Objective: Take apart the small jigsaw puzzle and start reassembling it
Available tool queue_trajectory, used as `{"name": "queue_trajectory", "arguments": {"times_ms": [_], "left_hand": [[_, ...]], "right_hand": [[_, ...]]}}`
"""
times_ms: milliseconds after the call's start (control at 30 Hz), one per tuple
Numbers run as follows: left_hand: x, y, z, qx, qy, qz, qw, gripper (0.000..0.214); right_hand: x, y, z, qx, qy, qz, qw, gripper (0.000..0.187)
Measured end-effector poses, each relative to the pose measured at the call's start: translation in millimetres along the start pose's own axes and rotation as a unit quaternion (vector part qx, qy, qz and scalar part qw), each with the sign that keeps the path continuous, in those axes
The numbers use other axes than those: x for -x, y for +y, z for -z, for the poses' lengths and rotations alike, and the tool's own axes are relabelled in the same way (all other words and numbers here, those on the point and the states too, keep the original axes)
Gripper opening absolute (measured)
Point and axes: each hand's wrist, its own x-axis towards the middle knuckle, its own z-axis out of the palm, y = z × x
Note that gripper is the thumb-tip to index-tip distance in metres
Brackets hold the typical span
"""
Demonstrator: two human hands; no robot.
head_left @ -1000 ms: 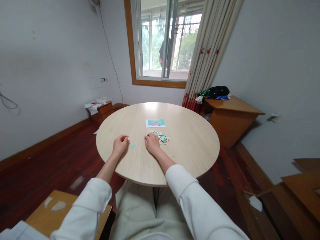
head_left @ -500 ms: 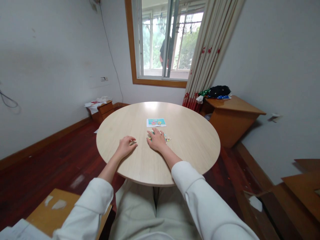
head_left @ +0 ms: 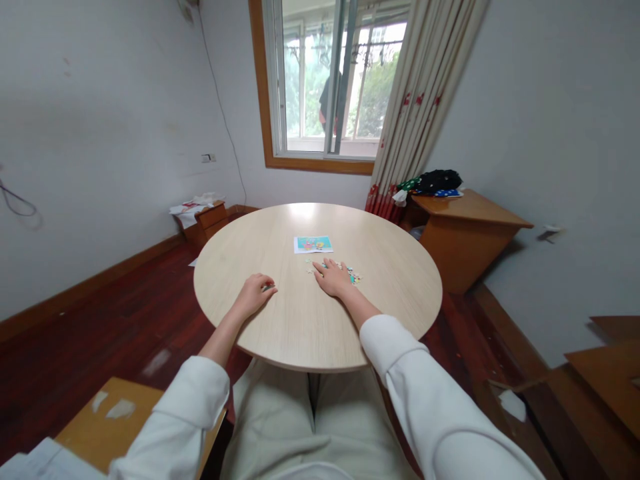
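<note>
My right hand (head_left: 332,277) lies flat with fingers spread over a pile of small jigsaw puzzle pieces (head_left: 356,277), covering part of it. A few stray pieces (head_left: 309,271) lie just left of its fingertips. Beyond the pile is a printed picture card (head_left: 313,245), turquoise with pink and yellow figures. To the left, my left hand (head_left: 257,293) rests on the table with its fingers curled in toward the thumb. A sliver of something small and greenish shows between them, too small to make out.
The round pale wooden table (head_left: 400,267) stands in front of my lap. A brown desk (head_left: 470,233) with dark cloth on it is at the right. A low cabinet (head_left: 213,219) holds papers at the left. A person (head_left: 327,103) is visible beyond the window.
My right hand has slid right, and the bulk of the puzzle pieces has shifted with it, a few staying behind at the left. The fingers of my left hand have drawn closer together.
</note>
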Motion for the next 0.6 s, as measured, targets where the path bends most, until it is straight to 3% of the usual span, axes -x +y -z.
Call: {"name": "queue_trajectory", "arguments": {"times_ms": [133, 233, 400, 500, 600], "left_hand": [[0.4, 0.6, -0.4, 0.002, -0.002, -0.002, 1.000, 0.012], [0.6, 0.6, -0.4, 0.001, -0.003, -0.006, 1.000, 0.013], [0.6, 1.4, 0.8, 0.002, -0.003, -0.011, 1.000, 0.014], [0.3, 2.1, 1.7, 0.003, -0.005, -0.008, 1.000, 0.014], [0.3, 3.4, 2.4, -0.004, -0.006, -0.011, 1.000, 0.013]], "right_hand": [[5.9, 34.9, 1.5, 0.015, 0.002, -0.028, 0.999, 0.049], [6.6, 39.7, 1.4, 0.025, 0.038, -0.040, 0.998, 0.049], [-6.0, -5.6, 0.1, 0.017, 0.106, 0.029, 0.994, 0.049], [-17.4, -41.5, -2.1, 0.002, 0.084, 0.074, 0.994, 0.051], [-25.0, -60.1, -5.3, -0.005, 0.020, 0.097, 0.995, 0.051]]}}
